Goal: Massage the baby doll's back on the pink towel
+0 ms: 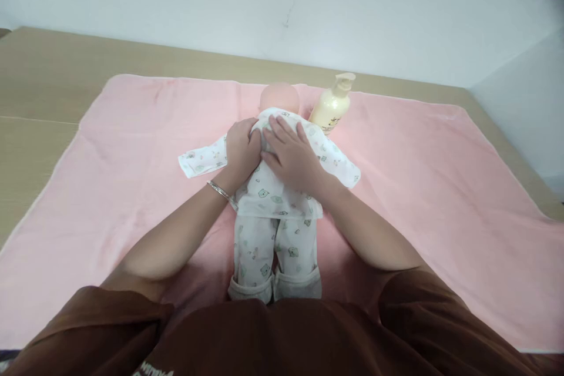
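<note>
A doll (279,96) lies on a pink cloth (423,188), its head toward the wall. It wears a white printed shirt (273,197) and matching trousers (255,247) with turned-up cuffs; both sleeves spread outward. My left hand (243,151), a bracelet at its wrist, is at the shirt's upper left, fingers curled in against the fabric; whether it grips the cloth is hard to see. Flat on the shirt's chest area rests my right hand (293,153), fingers spread. The doll's face cannot be seen.
A cream pump bottle (330,108) lies tilted on the cloth just right of the doll's head. Under the cloth is a wooden table (53,70), with a pale wall (176,6) behind it.
</note>
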Demonstrator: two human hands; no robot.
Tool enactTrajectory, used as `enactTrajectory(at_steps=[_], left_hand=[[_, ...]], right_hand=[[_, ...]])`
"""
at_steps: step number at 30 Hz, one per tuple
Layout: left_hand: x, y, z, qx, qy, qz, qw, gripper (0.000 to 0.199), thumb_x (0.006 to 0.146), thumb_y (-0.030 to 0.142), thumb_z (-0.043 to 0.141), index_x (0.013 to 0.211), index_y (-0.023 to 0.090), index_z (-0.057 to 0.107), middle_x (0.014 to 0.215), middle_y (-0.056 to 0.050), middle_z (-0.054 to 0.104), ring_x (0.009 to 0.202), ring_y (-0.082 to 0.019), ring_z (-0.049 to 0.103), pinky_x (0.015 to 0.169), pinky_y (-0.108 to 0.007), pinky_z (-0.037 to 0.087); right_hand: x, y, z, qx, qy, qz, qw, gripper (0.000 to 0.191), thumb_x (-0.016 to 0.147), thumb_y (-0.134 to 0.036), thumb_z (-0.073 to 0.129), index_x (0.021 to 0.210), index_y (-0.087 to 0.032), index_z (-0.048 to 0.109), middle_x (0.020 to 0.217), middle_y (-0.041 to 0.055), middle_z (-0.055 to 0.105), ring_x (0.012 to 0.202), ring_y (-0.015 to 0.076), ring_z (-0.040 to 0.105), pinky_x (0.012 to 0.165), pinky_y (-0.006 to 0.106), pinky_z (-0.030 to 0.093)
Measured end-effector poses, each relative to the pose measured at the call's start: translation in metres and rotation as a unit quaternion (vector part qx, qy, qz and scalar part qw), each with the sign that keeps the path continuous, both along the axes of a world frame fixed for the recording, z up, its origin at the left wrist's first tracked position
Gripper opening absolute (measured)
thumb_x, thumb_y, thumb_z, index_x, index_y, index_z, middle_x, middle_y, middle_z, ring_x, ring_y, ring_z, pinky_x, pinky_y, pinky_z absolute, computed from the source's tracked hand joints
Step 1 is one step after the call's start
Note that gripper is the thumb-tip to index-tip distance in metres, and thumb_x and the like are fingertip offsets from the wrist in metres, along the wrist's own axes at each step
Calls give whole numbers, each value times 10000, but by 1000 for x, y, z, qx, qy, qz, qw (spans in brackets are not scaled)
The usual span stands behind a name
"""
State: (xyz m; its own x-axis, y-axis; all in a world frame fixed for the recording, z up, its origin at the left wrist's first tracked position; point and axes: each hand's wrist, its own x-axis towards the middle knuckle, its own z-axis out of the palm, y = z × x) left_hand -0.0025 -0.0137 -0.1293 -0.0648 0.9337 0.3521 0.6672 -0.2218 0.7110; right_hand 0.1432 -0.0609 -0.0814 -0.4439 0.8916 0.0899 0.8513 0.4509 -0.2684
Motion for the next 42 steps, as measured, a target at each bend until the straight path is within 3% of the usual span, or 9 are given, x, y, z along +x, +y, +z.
enactTrajectory(at_steps=[4,7,12,16,22,26,31,37,42], left_hand=[[0,-2,0,-9,10,5,1000,451,908,221,398,1238,142,695,1310,-119,716,1251,-257,631,1167,-426,468],[0,-3,0,-9,11,5,1000,454,906,216,394,1235,137,696,1307,-123,718,1256,-256,629,1170,-425,467],[-1,-2,2,10,44,8,999,374,890,193,388,1087,160,704,1211,-120,741,1167,-270,656,1110,-453,501],[-1,-3,3,22,81,-3,996,342,916,165,362,1036,153,682,1179,-143,734,1175,-266,661,1121,-458,503],[5,-12,1,98,131,-87,983,399,974,194,379,1313,133,580,1525,-165,554,1560,-281,376,1351,-575,196],[4,-5,6,0,96,-78,992,468,968,232,383,1379,81,548,1519,-194,552,1510,-300,434,1311,-531,317],[-3,12,17,-55,111,-81,989,395,983,292,379,1214,106,639,1260,-178,691,1247,-310,624,1148,-514,496],[17,-22,21,-39,180,-64,981,546,1030,288,329,1465,-16,459,1601,-289,420,1562,-373,351,1306,-568,287],[21,-38,29,-74,190,-86,975,590,1038,287,296,1515,-48,388,1645,-306,330,1593,-391,272,1321,-553,269]], right_hand=[[13,24,-2,-21,32,-126,991,695,1065,-438,402,1628,-46,296,1713,189,241,1615,334,216,1332,573,168],[1,5,-5,2,22,-172,985,682,1075,-398,376,1619,4,291,1678,269,280,1604,375,232,1321,554,211],[-23,-34,-8,62,0,-82,995,586,1049,-277,367,1611,-112,386,1719,150,252,1611,413,174,1315,641,157],[-10,-10,-9,35,39,-67,996,549,1037,-288,390,1569,-179,466,1712,69,299,1617,341,206,1328,625,149],[6,25,-12,-2,74,-170,983,657,1044,-397,426,1619,-88,347,1711,171,263,1612,350,221,1324,581,193],[-6,4,-9,11,49,-207,977,685,1057,-400,399,1607,1,321,1671,276,292,1596,389,250,1305,569,249],[-15,-18,-6,33,10,-164,986,655,1045,-347,395,1594,9,349,1646,286,340,1584,401,279,1299,560,281],[6,21,-8,-37,70,-164,983,641,1023,-325,323,1583,-16,355,1679,226,312,1598,345,263,1312,573,228],[15,31,-11,3,61,-141,988,578,1027,-364,348,1488,-42,481,1530,215,529,1487,355,426,1260,588,308]])
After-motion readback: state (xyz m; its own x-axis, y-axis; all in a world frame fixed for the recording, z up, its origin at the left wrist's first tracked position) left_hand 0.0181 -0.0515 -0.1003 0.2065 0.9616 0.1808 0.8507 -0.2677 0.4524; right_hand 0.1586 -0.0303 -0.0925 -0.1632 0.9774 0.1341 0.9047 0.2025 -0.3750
